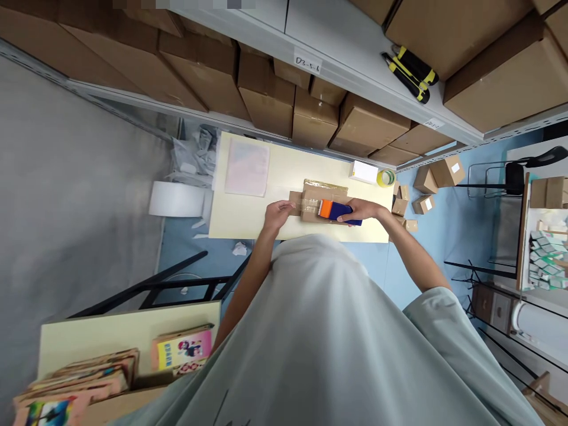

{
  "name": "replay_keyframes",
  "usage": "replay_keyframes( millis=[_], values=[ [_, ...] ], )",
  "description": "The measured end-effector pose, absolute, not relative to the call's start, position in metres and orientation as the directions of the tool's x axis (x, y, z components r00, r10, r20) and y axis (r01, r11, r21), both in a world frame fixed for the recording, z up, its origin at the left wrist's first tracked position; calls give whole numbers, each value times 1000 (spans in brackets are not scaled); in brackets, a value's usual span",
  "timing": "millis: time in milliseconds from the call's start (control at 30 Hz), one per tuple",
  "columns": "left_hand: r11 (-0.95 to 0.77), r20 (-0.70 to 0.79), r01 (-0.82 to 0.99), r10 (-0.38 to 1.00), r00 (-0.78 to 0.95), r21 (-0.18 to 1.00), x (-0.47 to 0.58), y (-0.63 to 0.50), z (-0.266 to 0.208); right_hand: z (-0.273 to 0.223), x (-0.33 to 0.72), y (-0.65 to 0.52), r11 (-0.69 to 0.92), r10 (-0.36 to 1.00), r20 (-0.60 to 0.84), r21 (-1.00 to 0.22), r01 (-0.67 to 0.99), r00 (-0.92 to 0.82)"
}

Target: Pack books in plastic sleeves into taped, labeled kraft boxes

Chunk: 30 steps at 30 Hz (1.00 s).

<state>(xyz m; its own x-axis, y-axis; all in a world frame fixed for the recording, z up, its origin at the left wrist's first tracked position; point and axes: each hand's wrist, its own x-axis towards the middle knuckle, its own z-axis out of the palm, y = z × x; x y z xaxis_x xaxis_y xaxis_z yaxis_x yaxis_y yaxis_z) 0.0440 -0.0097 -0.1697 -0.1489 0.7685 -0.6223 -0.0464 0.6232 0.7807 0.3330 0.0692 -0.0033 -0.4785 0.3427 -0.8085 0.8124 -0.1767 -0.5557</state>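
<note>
A small cardboard box [326, 192] with strips of clear, shiny tape across it lies on the pale yellow table [248, 219]. My right hand [361, 209] is wrapped around a dark blue and orange tape dispenser [338, 212], whose orange end with a pale edge points left and rests over the box. At the box's left end, my left hand [278, 214] has its fingers pinched together by a cardboard flap [295, 203]. Whatever is between those fingertips is too small to make out. The box's near side is partly hidden by the dispenser.
Behind the table stands a shelf [337, 56] packed with cardboard boxes, with two utility knives [408, 74] on it. A white box [364, 172], a tape roll [386, 177] and a pale sheet [247, 167] lie on the table. Books [184, 350] sit at lower left.
</note>
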Motion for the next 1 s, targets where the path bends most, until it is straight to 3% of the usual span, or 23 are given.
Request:
replay_keyframes(
  millis=[267,533,1000],
  values=[
    [575,-575,-39,807,-136,817,73,-3,-185,-7,334,74,-184,337,-818,-542,820,-465],
    [555,-511,211,828,-231,804,93,-3,-182,-9,329,75,-202,317,-854,-486,850,-412],
    [696,-648,74,698,-303,715,100,-4,-183,-8,330,85,-158,339,-858,-456,876,-385]
  ],
)
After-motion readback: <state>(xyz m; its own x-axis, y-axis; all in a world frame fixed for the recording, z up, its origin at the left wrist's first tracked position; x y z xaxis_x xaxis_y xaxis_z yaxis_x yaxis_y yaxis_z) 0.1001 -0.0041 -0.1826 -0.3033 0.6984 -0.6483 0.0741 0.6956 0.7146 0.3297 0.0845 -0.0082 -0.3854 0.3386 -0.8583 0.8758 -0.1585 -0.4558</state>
